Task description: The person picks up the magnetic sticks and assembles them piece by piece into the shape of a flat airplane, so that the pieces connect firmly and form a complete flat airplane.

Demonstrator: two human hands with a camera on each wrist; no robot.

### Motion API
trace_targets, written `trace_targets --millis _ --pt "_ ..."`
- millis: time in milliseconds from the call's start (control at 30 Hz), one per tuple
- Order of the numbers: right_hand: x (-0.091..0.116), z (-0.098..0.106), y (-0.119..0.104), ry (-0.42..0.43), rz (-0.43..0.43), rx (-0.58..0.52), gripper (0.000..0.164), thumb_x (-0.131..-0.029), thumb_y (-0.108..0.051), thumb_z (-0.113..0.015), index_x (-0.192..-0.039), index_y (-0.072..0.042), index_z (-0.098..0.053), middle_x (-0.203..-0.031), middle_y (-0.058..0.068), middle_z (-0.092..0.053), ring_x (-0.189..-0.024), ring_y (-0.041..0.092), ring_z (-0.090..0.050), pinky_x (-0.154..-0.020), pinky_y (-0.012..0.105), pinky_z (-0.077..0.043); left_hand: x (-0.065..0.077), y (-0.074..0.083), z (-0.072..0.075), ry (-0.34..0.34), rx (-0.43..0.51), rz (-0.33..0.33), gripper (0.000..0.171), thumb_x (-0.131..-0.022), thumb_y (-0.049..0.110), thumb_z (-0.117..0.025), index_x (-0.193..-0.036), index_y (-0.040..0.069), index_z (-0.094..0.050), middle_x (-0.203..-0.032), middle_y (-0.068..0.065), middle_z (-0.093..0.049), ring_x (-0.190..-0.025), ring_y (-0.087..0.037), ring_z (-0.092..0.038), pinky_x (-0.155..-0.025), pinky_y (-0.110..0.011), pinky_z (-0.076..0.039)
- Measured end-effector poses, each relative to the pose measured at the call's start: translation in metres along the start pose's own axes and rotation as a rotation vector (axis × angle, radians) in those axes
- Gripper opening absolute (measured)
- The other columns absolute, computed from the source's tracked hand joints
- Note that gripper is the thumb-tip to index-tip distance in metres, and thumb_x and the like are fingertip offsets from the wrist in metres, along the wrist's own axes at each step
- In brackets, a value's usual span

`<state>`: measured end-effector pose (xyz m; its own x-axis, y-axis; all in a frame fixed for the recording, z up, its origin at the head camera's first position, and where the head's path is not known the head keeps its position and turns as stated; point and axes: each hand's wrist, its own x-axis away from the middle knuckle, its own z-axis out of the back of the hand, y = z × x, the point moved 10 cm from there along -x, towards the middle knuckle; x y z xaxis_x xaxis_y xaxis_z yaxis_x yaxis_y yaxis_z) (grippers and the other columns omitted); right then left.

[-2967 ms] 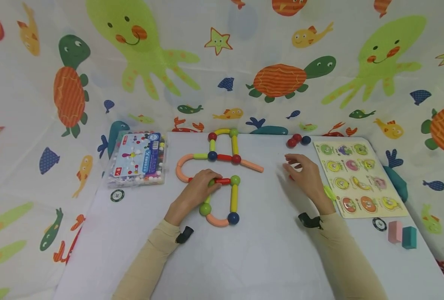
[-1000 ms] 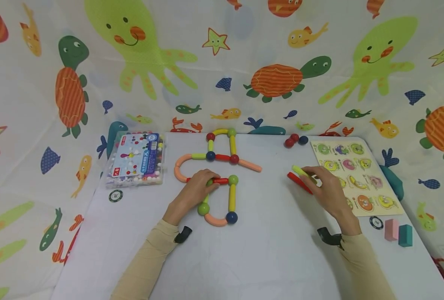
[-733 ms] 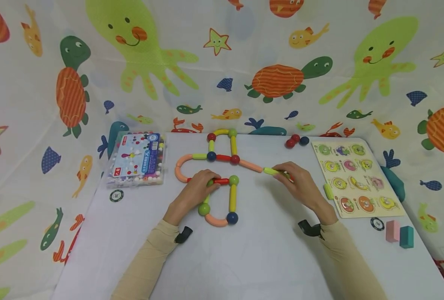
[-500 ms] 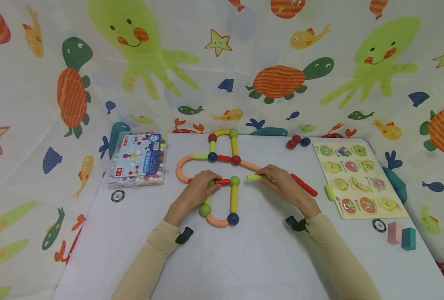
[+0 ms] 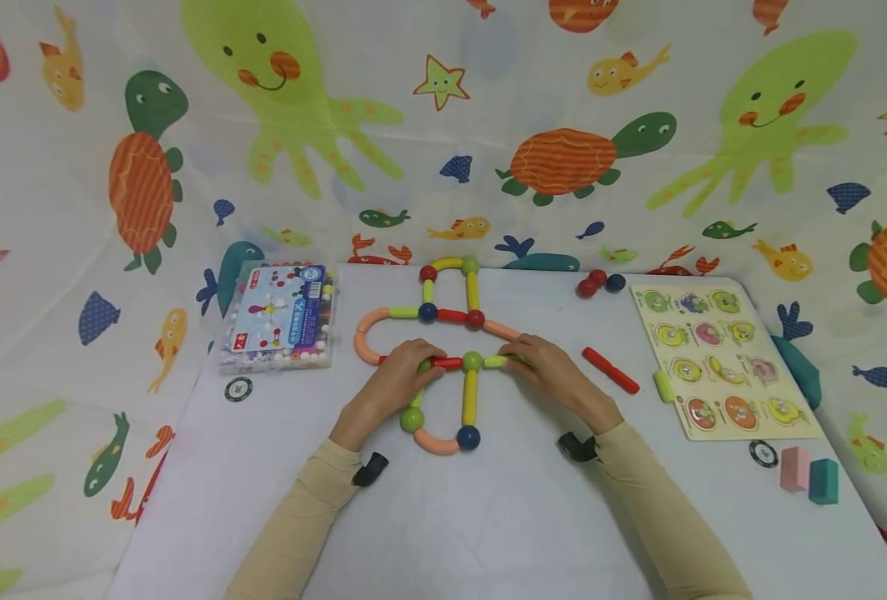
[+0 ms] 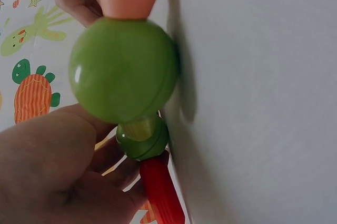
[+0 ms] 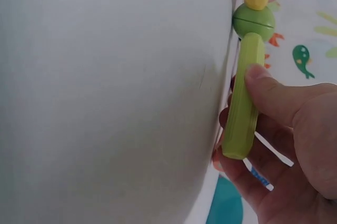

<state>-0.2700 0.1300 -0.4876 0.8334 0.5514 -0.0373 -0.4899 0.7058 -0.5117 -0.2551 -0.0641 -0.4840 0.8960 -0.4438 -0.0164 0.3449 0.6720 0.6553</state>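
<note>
My left hand [image 5: 393, 385] grips a green ball [image 6: 142, 137] joining a red rod [image 6: 160, 190] to a light green rod in the lower loop of the magnetic rod-and-ball figure. Thumb and fingers of my right hand [image 5: 552, 373] pinch another light green rod [image 7: 243, 103]. Its far end meets the lower loop's upper right green ball [image 5: 473, 361], which also bears a yellow rod [image 5: 469, 398]. Beneath are a blue ball [image 5: 468, 437], a peach curved rod [image 5: 438, 442] and a green ball [image 5: 412, 419]. My right fingers partly hide a peach rod [image 5: 500, 330] from the upper loop.
Red rods [image 5: 611, 370] lie right of my right hand. Two red balls [image 5: 587, 287] and a blue ball [image 5: 615, 283] sit at the back. A fruit puzzle board [image 5: 724, 358] stands right, a bead box [image 5: 278, 317] left. Pink [image 5: 794, 469] and teal [image 5: 824, 482] blocks stand front right.
My right hand has picked up a light green rod from the right side and carried it left to the green ball. My left hand has stayed in place.
</note>
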Motion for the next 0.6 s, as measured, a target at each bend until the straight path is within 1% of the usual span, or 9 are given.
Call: trace_targets --millis 133,467,600 --pt "-0.0020 -0.0017 -0.0011 -0.002 0.005 -0.008 0.028 -0.098 -0.017 -0.067 -0.126 -0.012 -0.070 -0.120 0.004 -0.069 -0.114 0.022 -0.062 -0.105 0.046 -0.050 0.0004 0.0013 0.0013 0.005 -0.002 -0.011 0.028 -0.097 0.018 -0.070 -0.123 0.008 -0.070 -0.120 -0.006 -0.070 -0.115 -0.024 -0.062 -0.102 -0.041 -0.050" --pt "-0.0029 -0.0030 0.0004 0.016 -0.003 -0.035 0.030 -0.098 -0.015 -0.068 -0.127 -0.011 -0.069 -0.122 0.004 -0.068 -0.117 0.023 -0.062 -0.107 0.047 -0.049 0.0014 0.0022 0.0034 0.001 0.005 -0.016 0.026 -0.096 0.019 -0.071 -0.121 0.010 -0.070 -0.116 -0.004 -0.070 -0.111 -0.022 -0.063 -0.100 -0.041 -0.051" --pt "-0.0029 -0.0032 0.0012 0.018 -0.019 -0.052 0.030 -0.097 -0.016 -0.069 -0.127 -0.011 -0.069 -0.123 0.005 -0.068 -0.118 0.024 -0.061 -0.107 0.048 -0.049 0.0015 0.0002 0.0026 -0.011 0.014 0.000 0.027 -0.097 0.019 -0.070 -0.122 0.011 -0.070 -0.117 -0.004 -0.069 -0.112 -0.022 -0.062 -0.101 -0.040 -0.051"
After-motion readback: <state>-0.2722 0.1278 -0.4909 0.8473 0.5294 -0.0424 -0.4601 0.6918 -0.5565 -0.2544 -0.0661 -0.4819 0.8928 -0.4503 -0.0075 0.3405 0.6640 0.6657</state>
